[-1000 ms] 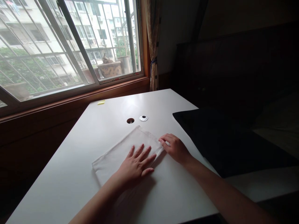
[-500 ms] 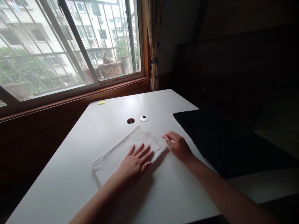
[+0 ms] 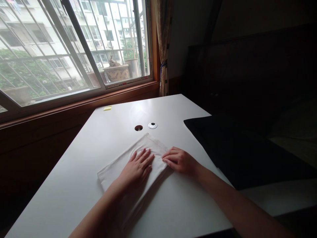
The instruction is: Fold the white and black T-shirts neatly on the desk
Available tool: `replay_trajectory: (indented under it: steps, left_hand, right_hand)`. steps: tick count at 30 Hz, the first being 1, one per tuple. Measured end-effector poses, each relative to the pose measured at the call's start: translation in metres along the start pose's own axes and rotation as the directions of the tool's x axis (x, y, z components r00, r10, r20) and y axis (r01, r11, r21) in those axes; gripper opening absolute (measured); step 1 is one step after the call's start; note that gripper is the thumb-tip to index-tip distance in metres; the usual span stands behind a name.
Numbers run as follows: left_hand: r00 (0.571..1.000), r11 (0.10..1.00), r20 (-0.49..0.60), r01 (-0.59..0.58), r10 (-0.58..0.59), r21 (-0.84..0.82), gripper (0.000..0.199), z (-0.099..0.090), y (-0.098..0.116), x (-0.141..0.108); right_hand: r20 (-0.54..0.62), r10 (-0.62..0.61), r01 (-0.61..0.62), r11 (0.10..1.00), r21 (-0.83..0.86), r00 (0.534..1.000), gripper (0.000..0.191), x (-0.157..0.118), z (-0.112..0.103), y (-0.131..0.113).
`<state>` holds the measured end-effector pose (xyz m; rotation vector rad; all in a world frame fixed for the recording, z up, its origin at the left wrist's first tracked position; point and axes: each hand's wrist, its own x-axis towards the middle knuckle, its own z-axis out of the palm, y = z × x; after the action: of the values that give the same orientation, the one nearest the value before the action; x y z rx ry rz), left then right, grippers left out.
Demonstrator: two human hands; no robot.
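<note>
A folded white cloth (image 3: 116, 170) lies flat on the white table, its far corner pointing toward the window. My left hand (image 3: 138, 165) rests palm down on the middle of it, fingers stretched and slightly spread, with small wrinkles around the fingertips. At the cloth's right corner, my right hand (image 3: 182, 162) has its thumb and fingers pinched together on the edge. That corner is hidden under the fingers. My left forearm covers part of the cloth's near side.
The white table (image 3: 66, 172) has a round hole (image 3: 138, 128) and a round grommet (image 3: 152, 125) beyond the cloth. A yellow sticky note (image 3: 107, 108) is near the back left corner. Dark fabric (image 3: 237, 148) drapes over the right side. Behind stands a barred window (image 3: 74, 49) with a curtain (image 3: 163, 49).
My right hand has come left and down from beside the cloth and now pinches its right corner. My left hand has slid a little left and nearer, still flat on the cloth.
</note>
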<state>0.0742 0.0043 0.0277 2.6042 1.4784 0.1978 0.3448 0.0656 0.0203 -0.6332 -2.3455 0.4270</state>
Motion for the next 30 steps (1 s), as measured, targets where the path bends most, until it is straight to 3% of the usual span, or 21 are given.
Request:
replay_trajectory:
  steps: [11, 19, 22, 26, 28, 30]
  left_hand:
    - [0.964, 0.963, -0.011, 0.266, -0.266, 0.039, 0.059, -0.002, -0.063, -0.014]
    - [0.884, 0.879, -0.037, 0.468, -0.467, 0.091, 0.059, -0.012, -0.090, -0.028]
    - [0.857, 0.846, -0.102, 0.515, -0.505, 0.142, 0.054, -0.017, -0.094, -0.030]
    - [0.878, 0.869, -0.243, 0.459, -0.412, 0.186, 0.049, -0.020, -0.087, -0.026]
    - [0.927, 0.931, -0.248, 0.326, -0.281, 0.164, 0.048, -0.019, -0.075, -0.021]
    - [0.978, 0.987, -0.187, 0.118, -0.096, 0.112, 0.048, -0.017, -0.059, -0.016]
  right_hand:
    - [-0.015, 0.060, -0.061, 0.996, -0.059, 0.998, 0.021, -0.002, -0.006, 0.000]
    - [-0.009, 0.064, -0.065, 0.996, -0.069, 0.998, 0.021, -0.003, -0.005, 0.003]
    - [-0.005, 0.073, -0.073, 0.994, -0.077, 0.997, 0.020, -0.003, -0.005, 0.002]
    - [-0.014, 0.083, -0.084, 0.993, -0.087, 0.996, 0.020, -0.001, -0.005, -0.001]
    - [-0.019, 0.089, -0.090, 0.992, -0.093, 0.996, 0.020, 0.000, -0.005, -0.003]
    - [-0.024, 0.091, -0.093, 0.990, -0.104, 0.996, 0.019, 0.000, -0.005, -0.004]
